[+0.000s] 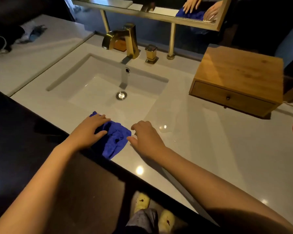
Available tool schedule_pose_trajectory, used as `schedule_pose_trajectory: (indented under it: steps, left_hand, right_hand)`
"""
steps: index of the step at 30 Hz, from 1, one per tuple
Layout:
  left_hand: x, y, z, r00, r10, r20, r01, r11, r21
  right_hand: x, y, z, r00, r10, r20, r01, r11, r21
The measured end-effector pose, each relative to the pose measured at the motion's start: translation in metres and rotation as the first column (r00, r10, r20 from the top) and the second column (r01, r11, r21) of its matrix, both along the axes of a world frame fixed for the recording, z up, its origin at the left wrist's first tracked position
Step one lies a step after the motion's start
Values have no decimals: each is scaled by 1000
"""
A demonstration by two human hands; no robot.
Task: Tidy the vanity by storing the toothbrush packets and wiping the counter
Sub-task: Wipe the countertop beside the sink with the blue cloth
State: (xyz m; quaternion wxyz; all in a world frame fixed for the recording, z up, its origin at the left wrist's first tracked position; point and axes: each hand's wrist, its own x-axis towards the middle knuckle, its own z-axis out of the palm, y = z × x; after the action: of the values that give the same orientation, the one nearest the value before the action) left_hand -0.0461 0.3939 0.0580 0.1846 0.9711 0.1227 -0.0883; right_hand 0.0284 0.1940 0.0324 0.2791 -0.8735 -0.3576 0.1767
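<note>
On the counter (201, 149) I see no packets, so wiping remains: my left hand (90, 130) presses flat on the cloth (115, 141), my right hand (145, 137) loosely open beside it.

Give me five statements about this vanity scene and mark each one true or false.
1. The left hand rests on the blue cloth. True.
2. The wooden box has its drawer pulled open. False: the drawer sits shut, flush with the box front.
3. The right hand lies on the counter beside the cloth, its fingers at the cloth's edge. True.
4. The cloth lies down in the sink basin. False: it lies on the counter's front edge, in front of the sink.
5. Water runs from the faucet. False: no stream is visible; the grey streak below it looks like a reflection.
</note>
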Motion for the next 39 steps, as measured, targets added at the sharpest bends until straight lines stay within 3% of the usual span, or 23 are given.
schedule_pose_trajectory:
  steps: [3,7,9,12,17,21,27,31,35,39]
  left_hand:
    - [-18,8,-21,999,-8,-43,6,999,-46]
    - [-26,21,-35,987,72,147,-43,980,-192]
    - [-23,33,-37,962,156,224,-113,975,-192]
    - [-16,48,-41,966,169,194,-143,980,-141]
    - [-9,53,-53,980,146,137,-121,977,-175]
    - [-13,41,-63,992,39,123,-44,998,34]
    - [15,0,-65,996,-47,80,38,993,108]
    - [29,-32,-68,991,-67,113,57,995,87]
    - [31,-41,-69,994,-8,108,-3,995,100]
    - [36,-58,-70,994,-73,85,66,994,85]
  right_hand:
    - [-14,28,-9,997,50,53,-52,998,32]
    - [-23,58,-19,987,136,83,-133,990,-42]
    - [-26,65,-26,980,99,170,-87,993,-74]
    - [-27,69,-26,974,17,226,-25,999,35]
    - [-22,50,-13,994,29,109,-39,995,89]
    - [-23,15,7,1000,-15,1,15,979,202]
    - [-10,-22,37,969,-221,-109,243,929,277]
    - [6,-61,57,914,-399,-68,399,860,318]
    - [16,-102,54,811,-585,-25,569,778,267]
    - [14,-125,33,657,-754,-27,740,637,215]
